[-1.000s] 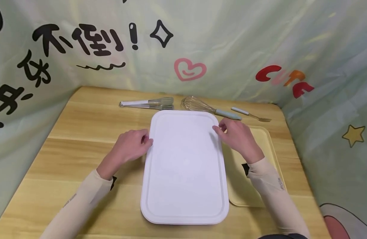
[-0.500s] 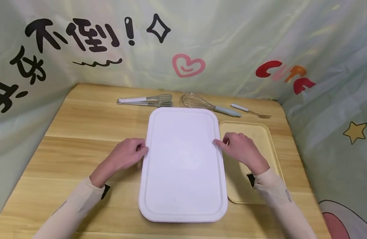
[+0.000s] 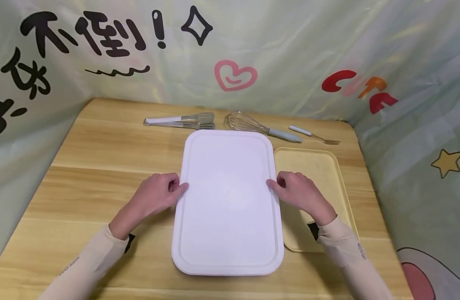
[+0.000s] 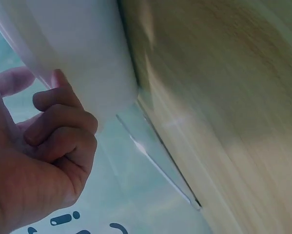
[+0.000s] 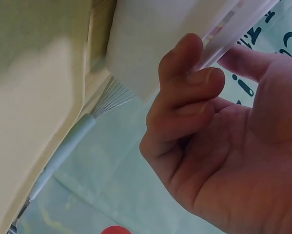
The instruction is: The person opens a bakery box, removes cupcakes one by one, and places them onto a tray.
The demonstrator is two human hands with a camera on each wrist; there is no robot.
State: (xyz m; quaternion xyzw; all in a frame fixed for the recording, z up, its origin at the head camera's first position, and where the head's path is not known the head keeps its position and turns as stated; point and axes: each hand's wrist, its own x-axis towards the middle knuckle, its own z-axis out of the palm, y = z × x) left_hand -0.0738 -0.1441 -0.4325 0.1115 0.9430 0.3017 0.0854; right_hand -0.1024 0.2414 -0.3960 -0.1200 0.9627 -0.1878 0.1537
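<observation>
A white rectangular box with rounded corners stands upright on the table, covered by a flat white lid (image 3: pixel 230 208). My left hand (image 3: pixel 155 195) pinches the lid's left rim, thumb on top and fingers curled below the edge. On the opposite long side, my right hand (image 3: pixel 302 192) grips the rim in the same way. Both wrist views show the box's smooth white wall (image 4: pixel 92 44) dropping below the rim, with the curled fingers beside it. What is inside the box is hidden under the lid.
A pale yellow tray (image 3: pixel 308 160) lies right of the box, partly under my right arm. Behind the box, along the table's far edge, lie tongs (image 3: pixel 164 120), a whisk (image 3: pixel 284 134) and a small fork (image 3: pixel 301 131). A printed curtain (image 3: pixel 289 54) surrounds the wooden table (image 3: pixel 102 146).
Both hands have slid along the rims toward me, the right one farther, and now hold the lid level with each other. The head view has tilted slightly down. Box and utensils look unmoved.
</observation>
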